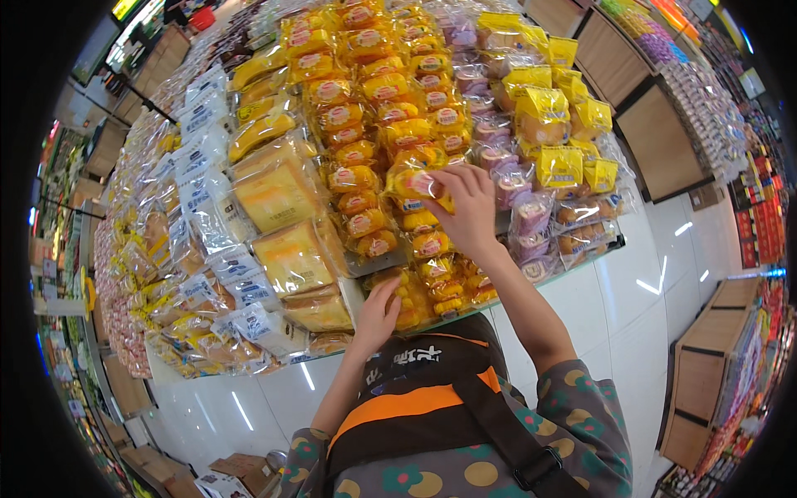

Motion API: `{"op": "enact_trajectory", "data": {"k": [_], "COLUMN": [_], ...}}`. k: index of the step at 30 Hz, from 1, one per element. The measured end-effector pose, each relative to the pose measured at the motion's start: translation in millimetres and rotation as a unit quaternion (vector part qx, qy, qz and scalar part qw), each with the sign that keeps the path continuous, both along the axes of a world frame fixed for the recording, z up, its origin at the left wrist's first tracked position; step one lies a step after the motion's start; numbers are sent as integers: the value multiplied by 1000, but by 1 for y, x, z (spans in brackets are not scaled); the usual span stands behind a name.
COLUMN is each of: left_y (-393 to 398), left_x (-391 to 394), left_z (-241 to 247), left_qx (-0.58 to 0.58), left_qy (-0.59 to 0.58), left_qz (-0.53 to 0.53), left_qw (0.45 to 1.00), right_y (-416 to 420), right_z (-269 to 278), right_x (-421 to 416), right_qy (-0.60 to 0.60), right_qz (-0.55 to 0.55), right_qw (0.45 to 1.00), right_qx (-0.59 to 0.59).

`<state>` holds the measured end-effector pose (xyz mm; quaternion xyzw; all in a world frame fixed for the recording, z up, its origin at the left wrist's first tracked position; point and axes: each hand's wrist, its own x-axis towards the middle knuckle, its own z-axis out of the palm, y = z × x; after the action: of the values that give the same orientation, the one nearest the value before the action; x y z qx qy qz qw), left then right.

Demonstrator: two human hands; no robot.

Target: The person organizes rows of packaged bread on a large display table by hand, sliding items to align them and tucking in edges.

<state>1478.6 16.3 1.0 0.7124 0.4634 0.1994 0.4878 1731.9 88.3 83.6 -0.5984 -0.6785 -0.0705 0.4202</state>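
My right hand (466, 208) pinches a yellow cake in clear wrapping (416, 182) between thumb and fingers, just above a row of similar wrapped cakes (429, 244). Near the front edge of the display, my left hand (377, 316) is at the left side of some wrapped yellow cakes (408, 300). Its fingers are bent, and whether they grip the wrapping is hidden. A bare grey strip of tray (373, 264) shows between the left-hand row and these front cakes.
Flat packs of sliced bread (277, 196) and white-and-blue bread packs (205, 168) lie to the left. Purple wrapped rolls (514, 187) and yellow-topped bun bags (543, 118) fill the right. A glass edge (573, 272) borders the display. Wooden shelf units (703, 373) stand on the tiled floor.
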Motion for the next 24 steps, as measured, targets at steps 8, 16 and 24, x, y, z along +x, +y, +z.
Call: {"op": "enact_trajectory", "data": {"k": [8, 16, 24], "left_y": [0, -10, -12], "left_x": [22, 44, 60], "left_z": [-34, -66, -106], "left_qx": [19, -1, 102], "left_qy": [87, 273, 278], "left_qz": [-211, -335, -308], "left_qw": [973, 902, 904], "right_y": [-147, -142, -129], "right_z": [-86, -195, -165], "right_x": [8, -12, -4], "right_qy": [1, -121, -1], "right_qz": [-47, -5, 33], "right_qw": [988, 953, 959], "right_qx": [-147, -279, -283]}}
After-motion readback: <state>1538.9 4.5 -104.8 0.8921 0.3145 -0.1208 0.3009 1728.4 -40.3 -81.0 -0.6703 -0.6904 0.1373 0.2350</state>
